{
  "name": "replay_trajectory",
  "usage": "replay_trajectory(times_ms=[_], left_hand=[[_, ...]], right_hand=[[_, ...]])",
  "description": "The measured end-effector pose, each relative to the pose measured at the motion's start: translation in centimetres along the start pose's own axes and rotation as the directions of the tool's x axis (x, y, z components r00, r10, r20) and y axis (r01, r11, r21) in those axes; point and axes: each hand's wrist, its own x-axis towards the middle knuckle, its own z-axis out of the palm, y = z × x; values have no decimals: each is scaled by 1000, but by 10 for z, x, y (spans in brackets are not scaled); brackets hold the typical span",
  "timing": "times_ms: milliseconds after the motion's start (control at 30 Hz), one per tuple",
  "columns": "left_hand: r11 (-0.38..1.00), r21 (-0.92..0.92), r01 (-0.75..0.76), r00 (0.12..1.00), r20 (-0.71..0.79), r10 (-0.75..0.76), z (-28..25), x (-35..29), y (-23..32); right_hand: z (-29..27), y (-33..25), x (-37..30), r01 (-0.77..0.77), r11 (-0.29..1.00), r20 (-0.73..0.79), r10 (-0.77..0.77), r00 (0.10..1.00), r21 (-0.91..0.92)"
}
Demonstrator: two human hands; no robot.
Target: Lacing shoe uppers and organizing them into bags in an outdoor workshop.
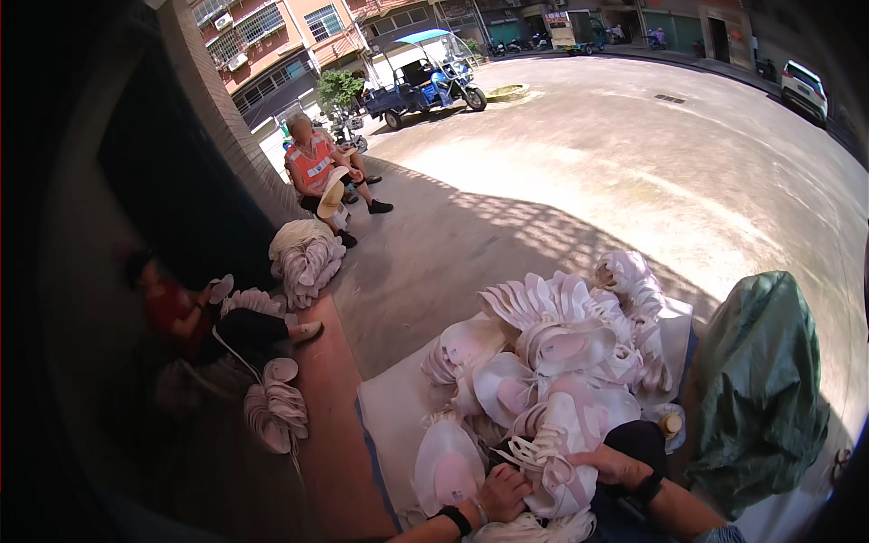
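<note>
A white and pink sneaker (563,430) with pale laces (534,450) rests tilted over my lap. My right hand (617,464) is closed on its right side, thumb on the outer face. Close by the sneaker's lower left edge, below the laces, my left hand (503,493) has its fingers curled in; what they pinch is hidden. Beside and beyond the sneaker lies a heap of white and pink shoe uppers (548,312), many nested in rows. One loose upper (450,466) lies left of my left hand. A bundle of pale strips or laces (534,529) shows under my wrists.
A pale sheet (389,398) lies under the heap. Right of it stands a large green sack (760,380), with a bottle (671,423) near it. Two people sit at the left, beside stacked uppers (306,262) and a bundle (276,407). A blue three-wheeler (434,86) stands beyond.
</note>
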Motion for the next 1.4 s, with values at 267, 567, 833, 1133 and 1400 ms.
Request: replay_trajectory(times_ms=[267, 567, 833, 1133, 1400], left_hand=[[1000, -11, 19, 1000, 5, -19, -2, 0, -2], [1000, -23, 4, 1000, 3, -4, -3, 2, -1], [1000, -16, 7, 1000, 4, -7, 2, 1, 0], [1000, 6, -15, 1000, 15, 15, -2, 6, 0], [994, -92, 66, 996, 61, -61, -52, 8, 26]], right_hand=[[5, -4, 3, 7, 1000, -3, -7, 1000, -1], [1, -1, 3, 20, 999, -22, -21, 1000, -30], [7, -6, 0, 44, 999, -16, -44, 999, -14], [8, -9, 5, 32, 999, -18, -32, 999, 9], [4, -1, 3, 100, 995, 47, -100, 994, -14]])
